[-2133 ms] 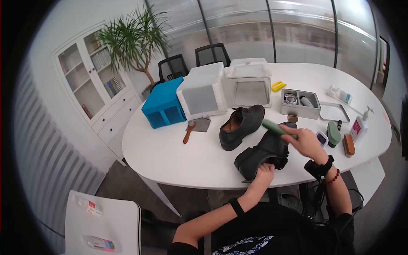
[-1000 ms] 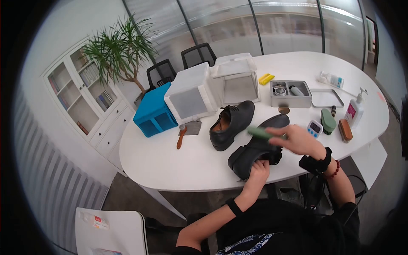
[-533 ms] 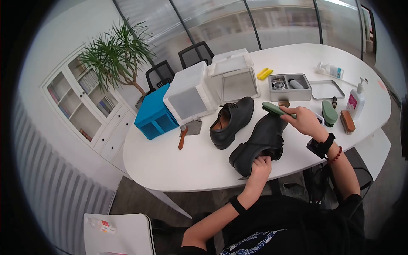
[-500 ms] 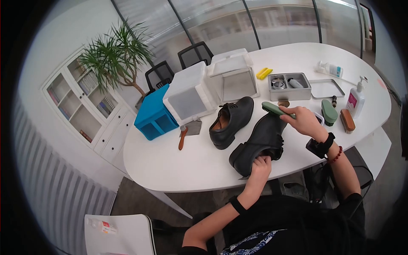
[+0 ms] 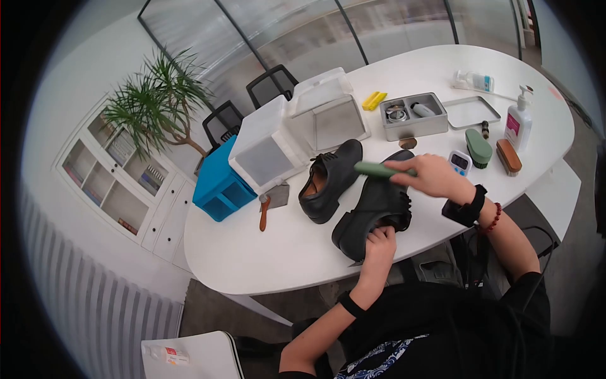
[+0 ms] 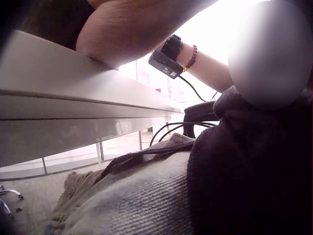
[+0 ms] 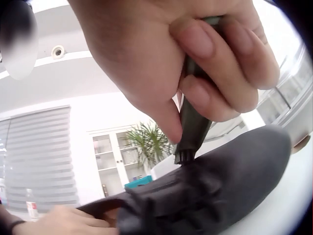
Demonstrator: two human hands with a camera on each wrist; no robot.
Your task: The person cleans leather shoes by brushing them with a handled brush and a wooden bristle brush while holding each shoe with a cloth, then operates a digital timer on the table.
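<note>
My left hand (image 5: 381,243) grips a black leather lace-up shoe (image 5: 366,224) at its opening, with the fingers partly hidden inside. The shoe lies tilted on its side near the table's front edge. In my right hand (image 5: 435,177) is a green-handled shoe brush (image 5: 377,170), held across the front half of that shoe. Close up in the right wrist view, the fingers and thumb wrap the brush handle (image 7: 195,117), and its bristles meet the shoe's upper (image 7: 244,166) near the laces. The matching shoe (image 5: 328,183) stands upright just to the left.
Left and behind are a blue box (image 5: 224,183), a white box (image 5: 262,148) and a wood-handled tool (image 5: 263,215). At right stand a metal tin (image 5: 413,129), timer (image 5: 460,162), green brush (image 5: 478,148), wooden brush (image 5: 508,158) and pump bottle (image 5: 519,123). A tin lid (image 5: 472,111) lies beyond.
The brush has swept back and forth over the shoe, now shifting from the toe back and leftward. My left hand keeps its grip. The head view has turned and tilted.
</note>
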